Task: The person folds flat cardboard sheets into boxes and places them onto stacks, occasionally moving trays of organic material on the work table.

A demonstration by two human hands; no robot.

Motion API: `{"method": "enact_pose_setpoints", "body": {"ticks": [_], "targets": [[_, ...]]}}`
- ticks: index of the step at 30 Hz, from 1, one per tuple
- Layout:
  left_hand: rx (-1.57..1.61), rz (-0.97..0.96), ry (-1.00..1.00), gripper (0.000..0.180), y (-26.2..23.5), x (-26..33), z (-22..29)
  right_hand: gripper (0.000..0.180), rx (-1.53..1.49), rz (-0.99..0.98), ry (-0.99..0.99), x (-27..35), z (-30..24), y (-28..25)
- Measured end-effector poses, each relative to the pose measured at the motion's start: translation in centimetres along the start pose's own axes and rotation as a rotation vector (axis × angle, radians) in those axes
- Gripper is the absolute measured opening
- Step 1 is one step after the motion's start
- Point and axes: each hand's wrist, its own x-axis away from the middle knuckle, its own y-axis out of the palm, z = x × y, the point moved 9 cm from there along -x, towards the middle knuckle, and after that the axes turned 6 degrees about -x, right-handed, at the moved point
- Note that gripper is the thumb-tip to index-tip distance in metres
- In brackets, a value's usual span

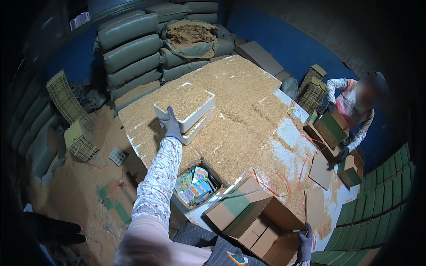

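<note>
My left hand [171,125], in a grey glove, reaches out over the table and grips the near left corner of a white foam box [198,112]. Tan, husk-like material fills that box, which rests on a second white box [200,128]. Close to my body, an open cardboard box [278,240] tilts at the table's near edge. My right hand [305,244], also gloved, holds the right edge of this carton, with its fingers partly hidden. Flaps with green print [235,204] fold out on the carton's left side.
Loose husks cover the large table [239,102]. A box of colourful printed packets [195,185] stands below my left forearm. Across the table, a co-worker [355,99] handles cartons. Green sacks [131,42] are stacked behind; rows of green boxes [377,195] line the right.
</note>
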Motion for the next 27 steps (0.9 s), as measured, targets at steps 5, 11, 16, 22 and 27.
{"method": "enact_pose_setpoints", "body": {"ticks": [5,11,16,22,27], "targets": [[-0.223,0.320,0.021,0.104,-4.1,-0.5,3.6,0.042,0.390,-0.022,-0.099,-2.0,2.5,-2.6],[0.429,-0.644,-0.269,0.050,2.8,11.5,2.7,0.033,0.054,0.177,-0.103,-0.1,4.9,-6.3],[0.410,-1.352,-0.357,0.046,3.9,31.3,4.6,0.028,0.494,0.235,-0.391,-1.1,0.8,-5.1],[0.083,-1.724,-0.308,0.058,2.2,51.4,2.0,0.034,0.066,-0.031,0.052,-7.6,1.1,-2.0],[-0.011,-1.792,-0.422,0.070,-2.0,53.4,-3.1,0.037,-0.439,-0.055,0.134,-5.6,4.0,-2.3]]}}
